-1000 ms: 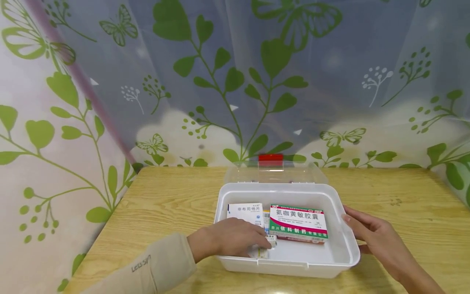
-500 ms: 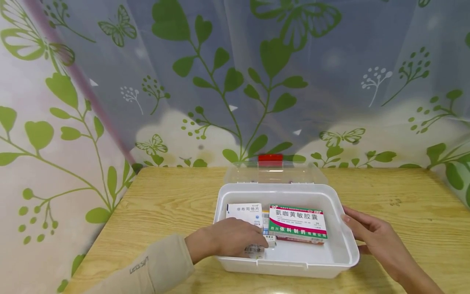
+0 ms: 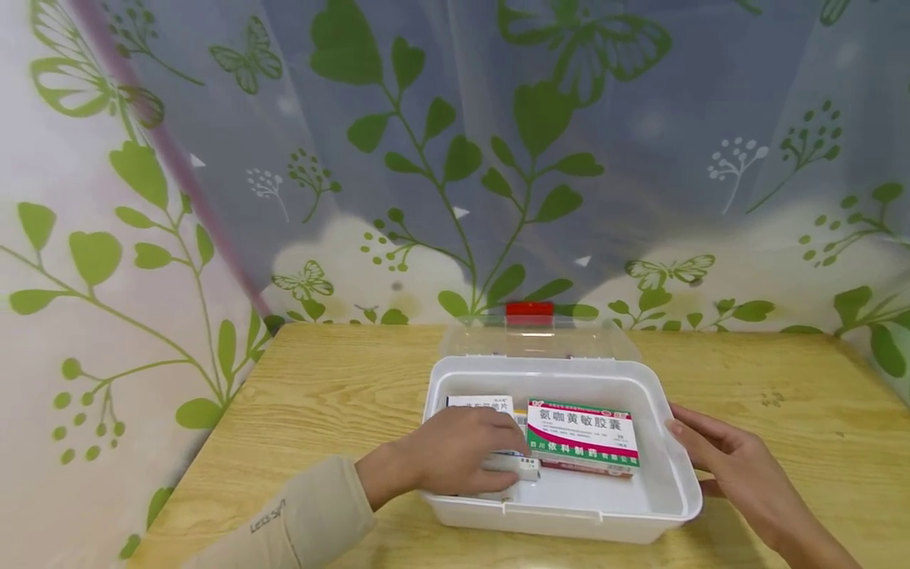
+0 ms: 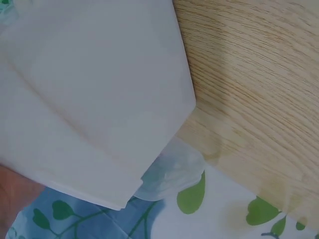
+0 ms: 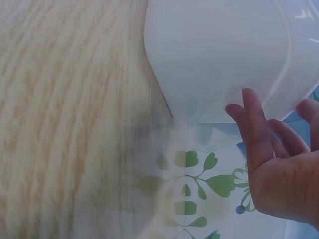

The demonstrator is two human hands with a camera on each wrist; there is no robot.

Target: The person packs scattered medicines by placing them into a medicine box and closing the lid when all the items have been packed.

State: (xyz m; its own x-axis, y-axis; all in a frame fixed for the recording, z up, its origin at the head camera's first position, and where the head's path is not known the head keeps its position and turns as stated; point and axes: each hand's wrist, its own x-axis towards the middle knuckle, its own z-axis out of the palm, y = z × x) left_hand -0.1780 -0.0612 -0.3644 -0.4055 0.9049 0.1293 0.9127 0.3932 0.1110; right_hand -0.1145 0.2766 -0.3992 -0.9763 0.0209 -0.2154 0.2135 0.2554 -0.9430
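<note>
My left hand [image 3: 465,452] reaches into a white plastic storage box [image 3: 684,482] from its left side. Its thumb and bent fingers lie on either side of a small white medicine box [image 3: 528,468]. Under the fingers, a larger white medicine box [image 3: 479,401] is partly covered. A green, white and red capsule box [image 3: 584,433] lies to the right, on top of another carton. My right hand [image 3: 739,466] rests against the storage box's right side, thumb by the rim. In the right wrist view, its fingers [image 5: 255,124] are nearly straight along the outer wall.
The clear lid [image 3: 472,340] with a red latch [image 3: 529,310] hangs open behind the storage box. Everything stands on a wood-grain table [image 3: 341,395]. A leaf-patterned cloth [image 3: 426,158] rises along the table's back and left sides.
My left hand has shifted slightly up and away from the box's front wall, its thumb spreading from the fingers. The view has moved a little; the right hand stays at the wall.
</note>
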